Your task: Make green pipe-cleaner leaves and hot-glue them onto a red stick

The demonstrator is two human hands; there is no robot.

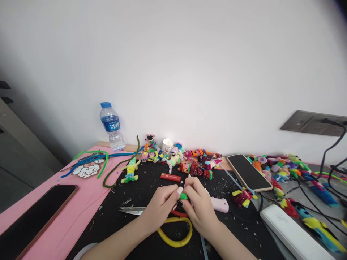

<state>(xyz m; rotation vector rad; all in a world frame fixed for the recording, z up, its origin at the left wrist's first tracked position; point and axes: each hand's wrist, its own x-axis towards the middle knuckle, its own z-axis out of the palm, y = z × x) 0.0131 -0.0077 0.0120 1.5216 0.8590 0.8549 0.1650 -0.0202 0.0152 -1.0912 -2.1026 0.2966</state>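
My left hand (164,204) and my right hand (198,206) meet over the black mat (108,220), both with fingers closed around a small green fuzzy piece (183,196). It looks like pipe cleaner, and most of it is hidden by the fingers. Beneath the hands lie scissors, with yellow handle loop (175,242) toward me and metal blades (132,210) sticking out left of my left hand. Past my right hand shows a pale pink handle (220,204); what it belongs to is hidden. A red lighter (170,177) lies just beyond the hands.
Several pipe-cleaner figures (195,169) line the wall, with more heaped at right (282,168). A water bottle (111,126) stands back left near loose pipe cleaners (119,169). Phones lie left (38,220) and right (249,171). A white power bank (292,231) and black cables (322,159) occupy the right.
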